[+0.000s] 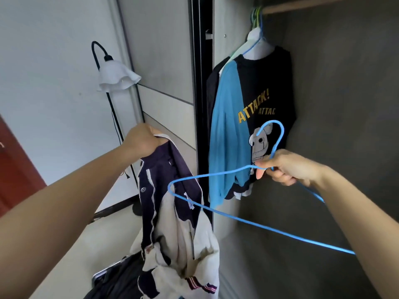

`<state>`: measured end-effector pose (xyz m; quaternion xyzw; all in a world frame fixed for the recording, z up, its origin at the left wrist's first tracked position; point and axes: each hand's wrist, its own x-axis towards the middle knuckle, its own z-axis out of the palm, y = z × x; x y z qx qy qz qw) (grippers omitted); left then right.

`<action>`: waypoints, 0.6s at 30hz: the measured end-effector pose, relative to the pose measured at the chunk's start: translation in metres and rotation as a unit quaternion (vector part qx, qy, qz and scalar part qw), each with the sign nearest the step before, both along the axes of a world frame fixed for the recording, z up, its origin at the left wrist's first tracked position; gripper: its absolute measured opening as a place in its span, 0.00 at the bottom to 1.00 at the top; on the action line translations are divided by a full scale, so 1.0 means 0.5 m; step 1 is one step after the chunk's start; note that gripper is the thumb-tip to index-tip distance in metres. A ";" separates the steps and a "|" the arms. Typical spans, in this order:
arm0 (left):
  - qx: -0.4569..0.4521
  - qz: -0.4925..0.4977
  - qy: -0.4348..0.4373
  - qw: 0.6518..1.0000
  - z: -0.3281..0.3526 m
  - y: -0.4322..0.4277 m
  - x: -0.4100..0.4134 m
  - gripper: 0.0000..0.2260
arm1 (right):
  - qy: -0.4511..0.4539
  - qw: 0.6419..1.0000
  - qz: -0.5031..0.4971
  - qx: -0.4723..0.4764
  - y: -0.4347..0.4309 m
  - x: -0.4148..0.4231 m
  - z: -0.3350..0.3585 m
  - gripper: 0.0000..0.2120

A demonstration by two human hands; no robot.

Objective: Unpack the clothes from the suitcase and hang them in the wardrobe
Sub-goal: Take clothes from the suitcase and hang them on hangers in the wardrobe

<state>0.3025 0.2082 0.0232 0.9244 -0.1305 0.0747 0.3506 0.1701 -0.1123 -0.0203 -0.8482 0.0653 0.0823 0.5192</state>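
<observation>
- Both bare forearms reach forward (the right one from the lower right corner). The left hand [143, 140] is raised and clenched on the collar of a navy-and-cream jacket [172, 223]. The right hand [287, 167] pinches a blue wire hanger [280, 137] at the base of its hook.
- An open wardrobe [345, 104] stands ahead, with a black-and-blue sweatshirt [269, 93] hanging from the left end of its rail [302, 7]. A floor lamp [116, 76] stands by the white wall on the left.
- The jacket dangles below the left hand, and the hanger's left tip is just in front of it. Beneath it on the floor [103, 234] is what looks like the dark suitcase [112, 277].
</observation>
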 end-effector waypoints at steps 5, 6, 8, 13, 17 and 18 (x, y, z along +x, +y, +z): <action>0.004 0.014 0.004 1.000 -0.022 0.009 -0.013 0.05 | -0.034 0.999 0.002 0.009 0.089 0.021 0.012 0.15; -0.011 0.013 0.015 1.000 -0.028 0.008 -0.014 0.05 | -0.049 0.999 0.000 -0.014 0.114 0.029 0.013 0.14; -0.055 0.005 0.044 0.998 -0.041 0.002 -0.018 0.06 | -0.079 0.992 -0.013 -0.095 0.172 0.047 -0.005 0.14; -0.093 -0.020 0.057 0.994 -0.050 -0.018 -0.048 0.09 | -0.072 0.976 -0.078 -0.192 0.308 0.083 -0.130 0.18; -0.045 0.001 0.070 0.997 -0.049 0.021 -0.084 0.13 | -0.109 0.974 -0.198 -0.013 0.313 0.118 -0.131 0.16; -0.040 -0.003 0.082 0.996 -0.054 0.027 -0.097 0.16 | -0.132 0.969 -0.210 0.016 0.318 0.123 -0.127 0.17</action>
